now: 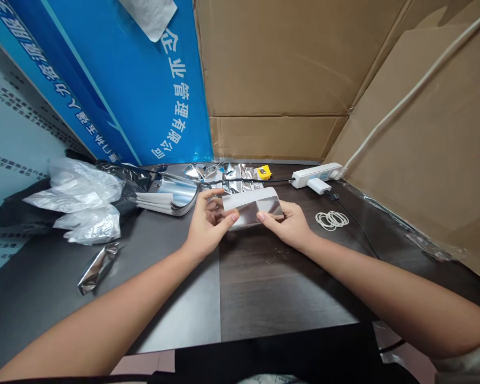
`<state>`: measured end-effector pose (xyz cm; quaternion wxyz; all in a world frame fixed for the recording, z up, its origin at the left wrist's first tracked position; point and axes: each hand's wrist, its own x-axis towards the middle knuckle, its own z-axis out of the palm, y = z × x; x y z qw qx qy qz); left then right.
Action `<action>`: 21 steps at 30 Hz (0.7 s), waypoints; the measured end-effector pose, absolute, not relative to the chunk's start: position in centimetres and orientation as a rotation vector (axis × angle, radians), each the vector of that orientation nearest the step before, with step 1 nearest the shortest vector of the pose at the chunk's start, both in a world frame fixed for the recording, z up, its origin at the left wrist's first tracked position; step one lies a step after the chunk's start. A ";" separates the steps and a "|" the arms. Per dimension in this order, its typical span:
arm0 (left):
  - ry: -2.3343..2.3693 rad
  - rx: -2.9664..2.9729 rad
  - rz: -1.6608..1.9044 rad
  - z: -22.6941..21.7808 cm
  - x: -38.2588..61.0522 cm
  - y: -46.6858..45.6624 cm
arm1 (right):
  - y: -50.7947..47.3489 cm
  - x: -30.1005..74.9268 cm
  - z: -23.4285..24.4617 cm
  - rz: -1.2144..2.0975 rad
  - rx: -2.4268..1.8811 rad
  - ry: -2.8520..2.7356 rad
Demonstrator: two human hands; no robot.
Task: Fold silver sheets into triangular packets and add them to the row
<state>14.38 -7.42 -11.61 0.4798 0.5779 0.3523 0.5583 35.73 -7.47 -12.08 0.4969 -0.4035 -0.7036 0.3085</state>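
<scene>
left hand [208,224], right hand [284,225]: partly closed, pinching foil pouch [252,210] by its sides | pouch: between hands, above tabletop [264,277] | foil stack [164,200] near left hand | blue board [144,80] reads 企业管理有限公司

Blue banner [116,90] at the top, big white Chinese reading upside down: 企业管理有限公司, so "enterprise management co., ltd". Second slanted white line down its left side, looks like it starts 厦门, rest hard to make out. Rows of tiny dark print on the pale board [12,160], way too small to read.
</scene>
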 end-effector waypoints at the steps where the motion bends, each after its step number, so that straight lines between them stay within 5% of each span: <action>1: 0.869 1.370 1.336 -11.5 14.5 -7.6 | -7.4 35.6 -12.2 0.793 -0.978 -1.664; 8: 0.901 1.364 1.124 -11.2 14.5 -8.1 | -7.7 34.5 -12.5 1.039 -0.898 -1.269; 21: 0.938 1.553 0.986 -11.5 14.4 -7.8 | -7.6 35.4 -11.9 1.199 -0.892 -1.420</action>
